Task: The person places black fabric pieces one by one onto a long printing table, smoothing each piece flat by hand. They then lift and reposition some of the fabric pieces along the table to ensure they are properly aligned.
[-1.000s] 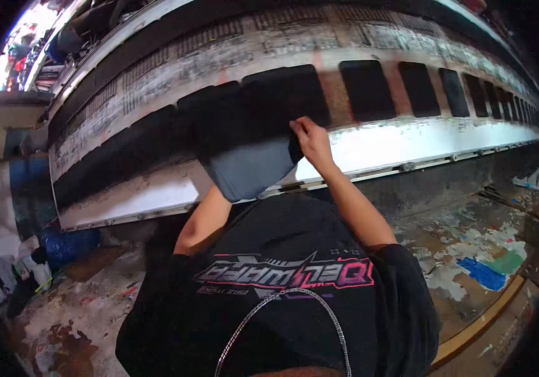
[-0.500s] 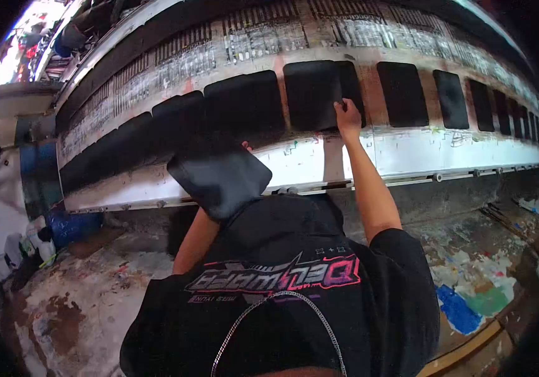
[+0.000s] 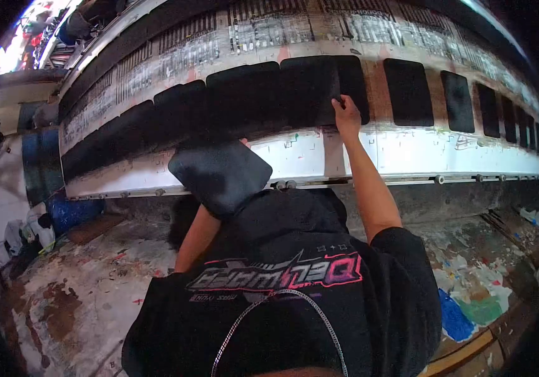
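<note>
My right hand [image 3: 347, 116] is closed in a pinch at the lower edge of a black sheet [image 3: 310, 91] with rounded corners, lying on the long table. A lifted edge or fold shows just above the fingertips. My left hand [image 3: 244, 142] is mostly hidden beneath a loose black sheet or stack of sheets [image 3: 222, 176], with only fingertips showing at its far edge. That piece is held tilted in front of my chest, over the table's near edge.
The long table [image 3: 408, 151] has a white near strip and a worn, ink-streaked surface. More black sheets lie in a row: adjoining ones [image 3: 244, 97] to the left, spaced ones [image 3: 408, 93] to the right. Blue and green patches [image 3: 456, 314] mark the stained floor.
The sheet at my right hand now lies more evenly over the dark piece beside it. My right hand has shifted slightly left and up; the left stays nearly still.
</note>
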Demonstrator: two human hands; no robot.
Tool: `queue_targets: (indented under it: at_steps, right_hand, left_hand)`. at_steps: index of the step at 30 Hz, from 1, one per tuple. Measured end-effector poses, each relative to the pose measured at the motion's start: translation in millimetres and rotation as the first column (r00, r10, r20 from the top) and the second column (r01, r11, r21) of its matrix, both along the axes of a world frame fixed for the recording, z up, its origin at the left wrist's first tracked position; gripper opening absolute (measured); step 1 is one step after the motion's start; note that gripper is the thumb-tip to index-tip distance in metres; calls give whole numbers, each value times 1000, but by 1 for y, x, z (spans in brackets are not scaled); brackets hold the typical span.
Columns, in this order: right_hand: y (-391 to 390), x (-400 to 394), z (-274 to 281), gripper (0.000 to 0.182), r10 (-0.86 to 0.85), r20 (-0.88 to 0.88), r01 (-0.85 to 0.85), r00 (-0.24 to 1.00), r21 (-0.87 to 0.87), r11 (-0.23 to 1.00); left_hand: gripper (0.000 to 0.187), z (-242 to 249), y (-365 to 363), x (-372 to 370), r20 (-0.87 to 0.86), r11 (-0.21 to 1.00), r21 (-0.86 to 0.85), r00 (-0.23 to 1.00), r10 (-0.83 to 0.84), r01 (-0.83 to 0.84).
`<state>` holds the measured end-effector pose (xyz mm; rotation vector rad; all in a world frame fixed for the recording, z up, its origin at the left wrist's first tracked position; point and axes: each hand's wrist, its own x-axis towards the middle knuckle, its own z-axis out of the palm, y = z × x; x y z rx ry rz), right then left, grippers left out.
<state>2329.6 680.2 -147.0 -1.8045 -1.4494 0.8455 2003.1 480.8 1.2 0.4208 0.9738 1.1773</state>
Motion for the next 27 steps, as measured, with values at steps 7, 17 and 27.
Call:
queue_targets:
  at_steps: [7, 17, 27]
  right_hand:
    - [2, 3, 13, 43, 50, 92, -54, 994, 47, 997]
    - [-101, -73, 134, 43, 428, -324, -492, 844, -147, 858]
    - [-76, 27, 145, 37, 329, -131, -339, 935, -58, 939]
  left_hand:
    - [56, 7, -1, 0, 70, 998, 64, 997, -16, 11]
    - [56, 13, 53, 48, 218, 958, 215, 947, -235, 188]
    - [57, 10, 58, 116, 166, 968, 169, 963, -213, 185]
